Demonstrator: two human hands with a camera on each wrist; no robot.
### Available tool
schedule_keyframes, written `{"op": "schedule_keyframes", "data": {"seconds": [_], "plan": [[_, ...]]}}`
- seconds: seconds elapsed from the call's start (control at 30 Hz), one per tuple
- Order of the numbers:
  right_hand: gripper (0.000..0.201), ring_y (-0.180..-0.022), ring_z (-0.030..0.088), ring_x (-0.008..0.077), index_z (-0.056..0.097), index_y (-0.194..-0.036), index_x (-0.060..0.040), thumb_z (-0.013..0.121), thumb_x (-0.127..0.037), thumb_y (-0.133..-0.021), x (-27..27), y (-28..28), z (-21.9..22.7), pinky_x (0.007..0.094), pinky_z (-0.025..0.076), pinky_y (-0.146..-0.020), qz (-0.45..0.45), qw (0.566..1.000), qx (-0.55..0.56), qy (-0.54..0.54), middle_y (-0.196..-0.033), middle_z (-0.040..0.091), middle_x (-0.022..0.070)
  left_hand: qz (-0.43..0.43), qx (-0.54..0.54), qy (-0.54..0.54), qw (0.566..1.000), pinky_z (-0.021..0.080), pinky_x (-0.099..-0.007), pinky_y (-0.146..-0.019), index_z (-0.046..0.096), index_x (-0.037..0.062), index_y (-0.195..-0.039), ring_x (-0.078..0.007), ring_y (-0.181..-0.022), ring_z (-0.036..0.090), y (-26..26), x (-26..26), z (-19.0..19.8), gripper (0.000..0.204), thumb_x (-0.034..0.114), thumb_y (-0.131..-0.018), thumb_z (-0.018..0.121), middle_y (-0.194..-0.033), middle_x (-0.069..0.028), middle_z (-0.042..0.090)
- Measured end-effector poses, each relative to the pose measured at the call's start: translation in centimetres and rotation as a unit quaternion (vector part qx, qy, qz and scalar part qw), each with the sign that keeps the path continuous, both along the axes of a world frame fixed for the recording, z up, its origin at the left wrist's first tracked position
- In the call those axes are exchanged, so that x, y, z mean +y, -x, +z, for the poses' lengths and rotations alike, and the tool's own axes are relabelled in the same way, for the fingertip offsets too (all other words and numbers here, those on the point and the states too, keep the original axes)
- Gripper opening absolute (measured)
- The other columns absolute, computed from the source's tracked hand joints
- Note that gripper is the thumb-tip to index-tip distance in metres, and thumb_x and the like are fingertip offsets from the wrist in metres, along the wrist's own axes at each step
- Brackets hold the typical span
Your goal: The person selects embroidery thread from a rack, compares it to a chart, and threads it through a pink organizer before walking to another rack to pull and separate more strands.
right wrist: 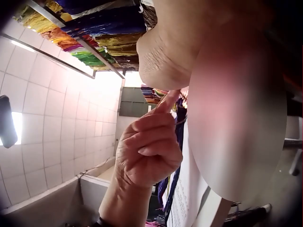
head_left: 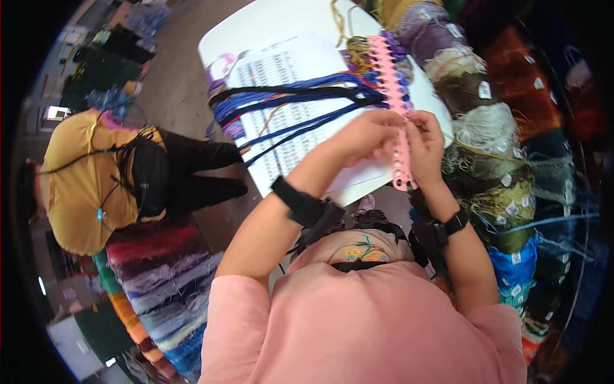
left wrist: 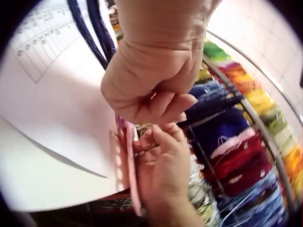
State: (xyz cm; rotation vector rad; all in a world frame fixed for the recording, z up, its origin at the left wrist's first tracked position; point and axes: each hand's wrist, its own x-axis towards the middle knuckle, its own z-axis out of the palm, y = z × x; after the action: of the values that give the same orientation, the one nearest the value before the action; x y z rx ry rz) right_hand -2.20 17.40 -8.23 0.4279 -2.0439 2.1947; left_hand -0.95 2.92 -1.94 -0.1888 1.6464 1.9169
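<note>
A pink strip (head_left: 387, 80) with a row of holes runs along the right part of the white table (head_left: 262, 22). Dark blue thread bundles (head_left: 288, 96) trail left from it over a printed sheet (head_left: 281, 54). My right hand (head_left: 425, 141) grips the strip's near part, thumb and fingers along its edge. My left hand (head_left: 374, 134) bends over the same spot, fingers curled, fingertips meeting those of the right hand. I cannot tell what the left fingertips pinch. In the left wrist view the strip (left wrist: 132, 170) stands edge-on beside my right hand (left wrist: 163, 165).
Skeins of coloured yarn (head_left: 486, 128) hang close along the table's right side, with a thin yellow-green strand running toward my hands. More yarn (head_left: 166, 288) hangs at lower left. A person in a yellow top (head_left: 89, 179) stands left of the table.
</note>
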Motion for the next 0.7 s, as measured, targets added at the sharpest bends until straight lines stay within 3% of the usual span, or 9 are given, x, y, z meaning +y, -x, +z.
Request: {"op": "schedule_keyframes", "data": {"seconds": [0.03,0.13,0.17,0.27,0.3,0.4,0.47,0.57,0.7], "plan": [[0.018,-0.071,0.049,0.0083,0.048,-0.096,-0.0022,0.050,0.000,-0.078,0.0,-0.1,0.2,0.0209,0.042,-0.064,0.022,0.999,-0.030,0.012,-0.081,0.051,0.0048,-0.014,0.040,0.041,0.998,0.028,-0.0151,-0.037,0.054,0.0044,-0.093,-0.0033,-0.042,0.041,-0.1,0.0,0.0,0.017,0.015,-0.079,0.053,-0.058,0.0020,0.049],[0.026,-0.069,0.051,0.0141,0.048,-0.097,-0.0030,0.057,-0.005,-0.073,-0.7,-0.3,1.0,0.0251,0.042,-0.065,0.016,0.974,0.022,-0.224,-0.082,0.052,0.0074,0.009,0.063,0.209,0.976,0.036,-0.0160,-0.045,0.054,0.0063,-0.080,-0.0060,-0.052,0.053,-1.2,-2.7,2.2,0.018,0.024,-0.078,0.057,-0.065,-0.0001,0.055],[0.033,-0.073,0.052,0.0230,0.048,-0.096,-0.0041,0.061,-0.009,-0.065,-1.0,-0.4,2.0,0.0322,0.041,-0.068,0.008,0.944,0.090,-0.316,-0.085,0.052,0.0093,0.097,0.026,0.191,0.976,0.040,-0.0183,-0.049,0.054,0.0059,-0.081,-0.0087,-0.054,0.056,-2.1,-4.8,3.8,0.021,0.026,-0.078,0.057,-0.067,-0.0005,0.056],[0.034,-0.079,0.051,0.0272,0.049,-0.094,-0.0052,0.061,-0.009,-0.062,-1.2,0.1,1.2,0.0370,0.039,-0.070,-0.004,0.928,0.120,-0.351,-0.087,0.053,0.0093,0.235,-0.009,-0.010,0.972,0.032,-0.0117,-0.038,0.052,0.0070,-0.084,-0.0001,-0.050,0.044,-5.9,-16.2,6.8,0.014,0.020,-0.085,0.048,-0.067,0.0005,0.053],[0.033,-0.082,0.050,0.0279,0.049,-0.093,-0.0057,0.059,-0.008,-0.062,-1.3,0.2,1.2,0.0370,0.038,-0.072,-0.006,0.928,0.117,-0.353,-0.086,0.053,0.0095,0.306,0.013,-0.136,0.942,0.031,-0.0125,-0.037,0.049,0.0088,-0.083,0.0001,-0.045,0.036,-7.9,-20.3,6.8,0.010,0.017,-0.087,0.046,-0.064,0.0028,0.048],[0.032,-0.081,0.050,0.0275,0.050,-0.092,-0.0060,0.059,-0.008,-0.062,-1.3,0.2,1.0,0.0368,0.038,-0.070,-0.002,0.922,0.128,-0.366,-0.085,0.052,0.0090,0.496,0.073,-0.169,0.848,0.039,-0.0138,-0.042,0.046,0.0077,-0.081,-0.0020,-0.050,0.045,-14.9,-29.9,6.7,0.010,0.017,-0.086,0.047,-0.069,-0.0011,0.054],[0.031,-0.081,0.050,0.0273,0.050,-0.091,-0.0064,0.059,-0.009,-0.062,-1.3,0.2,0.8,0.0369,0.037,-0.070,0.001,0.921,0.137,-0.365,-0.084,0.052,0.0087,0.608,-0.031,0.135,0.782,0.040,-0.0146,-0.044,0.046,0.0062,-0.089,-0.0061,-0.057,0.053,-17.4,-29.9,6.1,0.011,0.016,-0.085,0.047,-0.084,-0.0075,0.059],[0.030,-0.079,0.050,0.0265,0.051,-0.092,-0.0055,0.059,-0.008,-0.063,-1.3,0.1,0.8,0.0361,0.038,-0.070,0.016,0.912,0.158,-0.379,-0.083,0.052,0.0094,0.559,0.008,0.236,0.795,0.041,-0.0161,-0.046,0.040,0.0063,-0.113,-0.0090,-0.064,0.057,-20.1,-25.8,3.4,0.034,0.015,-0.082,0.050,-0.092,-0.0092,0.060],[0.029,-0.078,0.052,0.0252,0.051,-0.094,-0.0025,0.057,-0.004,-0.066,-0.7,-1.4,2.8,0.0327,0.041,-0.070,0.027,0.951,0.114,-0.285,-0.085,0.052,0.0116,0.326,0.155,0.347,0.866,0.039,-0.0169,-0.055,0.059,0.0029,-0.094,-0.0055,-0.067,0.054,-19.8,-17.3,1.7,0.017,0.013,-0.083,0.049,-0.088,-0.0026,0.059]]}}
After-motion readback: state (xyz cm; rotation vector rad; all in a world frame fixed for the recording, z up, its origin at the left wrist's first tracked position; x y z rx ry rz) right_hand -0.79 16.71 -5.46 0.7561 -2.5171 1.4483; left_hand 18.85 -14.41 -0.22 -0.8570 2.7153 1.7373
